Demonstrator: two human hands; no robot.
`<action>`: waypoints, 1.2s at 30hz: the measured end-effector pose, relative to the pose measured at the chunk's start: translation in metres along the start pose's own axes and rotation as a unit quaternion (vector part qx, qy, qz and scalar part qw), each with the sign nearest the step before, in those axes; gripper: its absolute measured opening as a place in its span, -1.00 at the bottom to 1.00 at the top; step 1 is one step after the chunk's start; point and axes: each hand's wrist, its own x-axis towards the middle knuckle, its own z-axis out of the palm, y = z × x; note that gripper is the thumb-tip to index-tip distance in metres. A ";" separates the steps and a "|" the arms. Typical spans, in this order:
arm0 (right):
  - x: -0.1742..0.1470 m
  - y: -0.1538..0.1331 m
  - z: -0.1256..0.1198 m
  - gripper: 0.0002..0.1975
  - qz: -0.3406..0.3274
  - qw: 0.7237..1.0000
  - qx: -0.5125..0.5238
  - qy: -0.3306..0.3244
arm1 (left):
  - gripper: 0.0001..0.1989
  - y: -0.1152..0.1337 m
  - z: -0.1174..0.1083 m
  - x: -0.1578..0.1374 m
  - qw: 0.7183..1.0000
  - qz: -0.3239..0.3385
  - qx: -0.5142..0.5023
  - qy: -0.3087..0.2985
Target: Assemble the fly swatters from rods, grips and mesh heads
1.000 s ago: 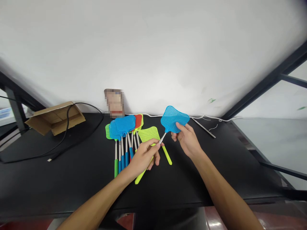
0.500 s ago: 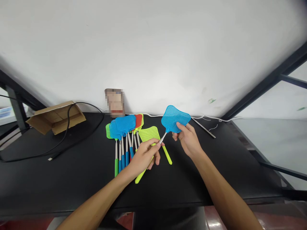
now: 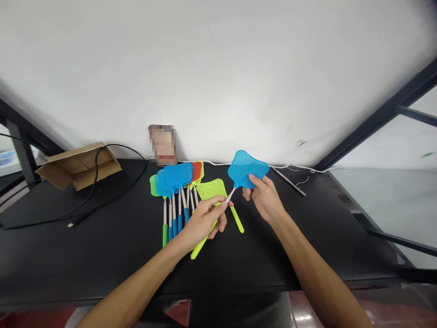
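My left hand (image 3: 208,218) pinches the metal shaft of a fly swatter with a blue mesh head (image 3: 246,167). Below that hand, a yellow-green handle (image 3: 201,246) lines up with the shaft. At the lower right edge of the blue head, my right hand (image 3: 264,196) grips with the thumb on its face and fingers behind. Under the held swatter lies a yellow-green fly swatter (image 3: 212,187), its shaft partly hidden by my left hand. Left of my hands, several fly swatters (image 3: 177,174) with blue, green and red heads overlap in a row on the black table (image 3: 119,259).
An open cardboard box (image 3: 82,168) stands at the left, with a black cable (image 3: 96,171) looping past it. Against the wall leans a blurred item (image 3: 164,145). A metal rod (image 3: 289,182) and a white cord (image 3: 218,163) lie along the back. Dark frame bars (image 3: 372,118) rise at the right.
Almost nothing differs. The whole view has shifted very slightly, and both hands keep their hold on the blue-headed swatter.
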 end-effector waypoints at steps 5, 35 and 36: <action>0.001 0.001 -0.003 -0.75 -0.007 0.999 0.009 -0.048 | -0.68 0.000 -0.001 -0.001 0.995 -0.017 -0.089 -0.031; -0.016 -0.003 0.019 -0.48 0.119 0.992 0.009 -0.049 | -0.76 -0.004 0.007 -0.001 0.978 -0.026 -0.208 -0.014; -0.017 -0.003 0.019 -0.42 0.141 0.987 0.020 -0.073 | -0.78 -0.003 0.006 0.000 0.964 -0.034 -0.260 -0.030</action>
